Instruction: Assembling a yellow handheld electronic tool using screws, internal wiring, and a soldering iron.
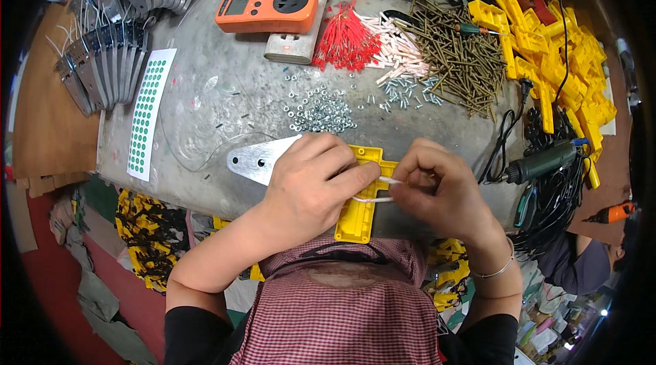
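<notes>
A yellow T-shaped plastic housing (354, 221) lies at the table's near edge in front of me, its moulded hollow facing up. My left hand (307, 177) is closed over its left side, with thumb and fingers pressing on it. From under that hand a flat silver metal plate (251, 161) with dark holes sticks out to the left. Two white wire ends (373, 199) come out over the housing's right side. My right hand (441, 191) pinches them between thumb and fingers. The left palm hides where plate and housing meet.
Beyond my hands lie loose nuts (321, 113), screws (403, 93), brass-coloured rods (461, 57) and red-sleeved parts (346, 38). An orange meter (266, 8) stands behind. Metal plates (102, 64) and a green-dotted sticker sheet (152, 115) are left; yellow housings (536, 37) and an electric screwdriver (547, 161) right.
</notes>
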`<state>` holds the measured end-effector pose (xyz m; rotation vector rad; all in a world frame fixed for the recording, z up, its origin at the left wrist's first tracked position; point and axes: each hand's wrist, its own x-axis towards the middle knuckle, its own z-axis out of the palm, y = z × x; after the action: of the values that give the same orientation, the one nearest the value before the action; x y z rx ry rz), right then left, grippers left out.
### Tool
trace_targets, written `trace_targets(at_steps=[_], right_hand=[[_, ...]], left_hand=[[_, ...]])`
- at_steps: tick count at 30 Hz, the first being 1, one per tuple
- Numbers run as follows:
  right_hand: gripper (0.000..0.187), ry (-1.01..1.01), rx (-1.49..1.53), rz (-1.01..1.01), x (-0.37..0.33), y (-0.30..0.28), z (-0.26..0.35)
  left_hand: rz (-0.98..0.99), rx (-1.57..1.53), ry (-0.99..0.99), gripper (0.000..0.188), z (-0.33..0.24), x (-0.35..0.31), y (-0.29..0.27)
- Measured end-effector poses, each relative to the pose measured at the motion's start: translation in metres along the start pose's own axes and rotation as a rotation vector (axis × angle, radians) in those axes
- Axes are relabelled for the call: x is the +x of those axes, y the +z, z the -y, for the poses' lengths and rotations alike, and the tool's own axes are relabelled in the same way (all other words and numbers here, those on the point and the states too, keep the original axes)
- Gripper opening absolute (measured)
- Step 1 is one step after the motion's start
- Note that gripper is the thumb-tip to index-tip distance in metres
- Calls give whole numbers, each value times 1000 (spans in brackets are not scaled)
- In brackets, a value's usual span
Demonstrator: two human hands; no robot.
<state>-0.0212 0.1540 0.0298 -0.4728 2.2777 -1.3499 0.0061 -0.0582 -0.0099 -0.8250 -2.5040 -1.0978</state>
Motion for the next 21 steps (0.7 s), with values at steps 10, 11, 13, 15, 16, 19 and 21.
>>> trace_targets(at_steps=[10,11,13,15,16,19,21], right_hand=[[15,-56,-7,-129,2,8,-3],[16,-59,25,-146,3,9,-3],[15,-52,17,-143,4,11,-2],[14,-46,6,-144,4,12,-3],[14,-46,30,-134,4,14,-5],[16,-70,-15,-23,7,6,-5],[17,-92,-91,72,10,-1,-6]], left_hand=[[-32,-141,-135,29,0,3,-2],[-32,-140,-134,29,1,3,-2],[-27,-153,-129,27,2,2,-1],[2,-138,-82,24,6,5,-3],[33,-125,-34,21,8,6,-5],[204,-255,-131,13,10,18,-20],[311,-290,-143,12,16,30,-32]])
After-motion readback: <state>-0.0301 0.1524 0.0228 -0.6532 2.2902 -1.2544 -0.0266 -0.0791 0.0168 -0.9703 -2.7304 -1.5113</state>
